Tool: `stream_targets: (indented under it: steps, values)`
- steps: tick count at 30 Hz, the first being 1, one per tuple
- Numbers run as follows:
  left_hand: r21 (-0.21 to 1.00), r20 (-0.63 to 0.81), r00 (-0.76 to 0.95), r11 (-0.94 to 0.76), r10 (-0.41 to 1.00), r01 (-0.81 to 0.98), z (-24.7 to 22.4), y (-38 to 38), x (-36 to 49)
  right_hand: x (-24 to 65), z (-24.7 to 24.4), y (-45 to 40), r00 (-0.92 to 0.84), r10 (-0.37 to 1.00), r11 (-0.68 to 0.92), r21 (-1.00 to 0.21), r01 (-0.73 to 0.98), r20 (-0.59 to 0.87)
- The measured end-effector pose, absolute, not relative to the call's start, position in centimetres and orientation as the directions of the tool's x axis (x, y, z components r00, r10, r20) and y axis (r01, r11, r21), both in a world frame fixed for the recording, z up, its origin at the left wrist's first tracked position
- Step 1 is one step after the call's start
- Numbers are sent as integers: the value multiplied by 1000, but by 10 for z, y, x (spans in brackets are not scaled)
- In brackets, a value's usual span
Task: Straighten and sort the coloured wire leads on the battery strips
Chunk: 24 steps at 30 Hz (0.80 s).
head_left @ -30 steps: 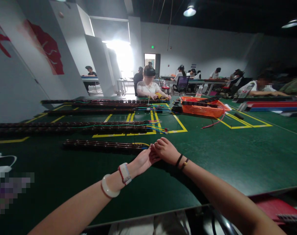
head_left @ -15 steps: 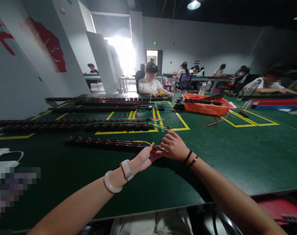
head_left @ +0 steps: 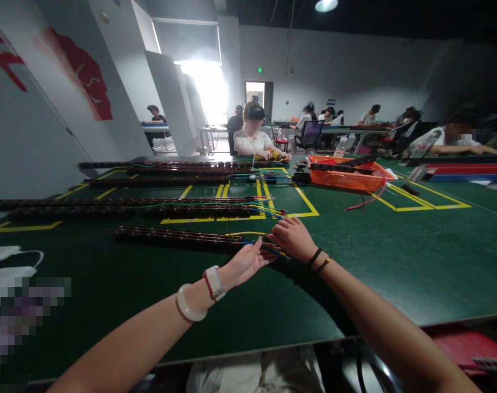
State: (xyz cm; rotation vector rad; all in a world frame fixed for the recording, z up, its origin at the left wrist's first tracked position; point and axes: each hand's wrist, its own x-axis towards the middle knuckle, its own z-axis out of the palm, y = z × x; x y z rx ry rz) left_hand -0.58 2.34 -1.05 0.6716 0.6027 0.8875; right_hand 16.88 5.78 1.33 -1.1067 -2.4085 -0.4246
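Table (head_left: 379, 295) in green carries a bundle of dark strips (head_left: 175, 237), nearer the worker than the longer strips (head_left: 109, 204); the bundle seems best left lying flat so nothing tugs at its end. At that end, the right hand (head_left: 293, 237) is curled, fingertips apparently pinching the yellow wire (head_left: 248, 233) well out from the strips. The left hand (head_left: 248, 262) reaches beneath the other wires (head_left: 279, 251), fingers extended; from where I stand, I cannot tell whether its thumb presses them. A light pinch and a low, level draw would suit the yellow wire, I judge, with the left palm steadying its neighbours. Their small tips (head_left: 288, 258), beyond the left fingers, could snag or cross if hurried.
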Motion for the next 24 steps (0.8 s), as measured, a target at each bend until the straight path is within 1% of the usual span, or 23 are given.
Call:
stream_targets:
  steps: [4, 10, 14, 16, 18, 20, 24]
  values:
    - [762, -232, 500, 476, 834, -439, -8, 22, -5, 172, 6, 74, -509, 682, 565, 62, 822, 525]
    - [751, -240, 513, 493, 824, -439, -10, 26, -6, 167, -3, 83, -528, 725, 553, 84, 829, 443]
    - [745, -245, 518, 501, 820, -441, -10, 26, -6, 172, -3, 82, -613, 692, 652, 35, 757, 381]
    - [741, -242, 526, 505, 815, -443, -10, 26, -7, 177, 1, 81, -620, 664, 686, -10, 728, 418]
    - [732, -246, 527, 512, 813, -449, -9, 25, -7, 184, 7, 78, -585, 653, 691, -62, 721, 481]
    - [718, -254, 518, 518, 817, -465, -8, 24, -7, 189, 15, 73, -581, 642, 708, -96, 699, 500]
    - [719, -250, 503, 506, 827, -477, -9, 25, -6, 192, 24, 65, -721, 578, 798, -81, 597, 382]
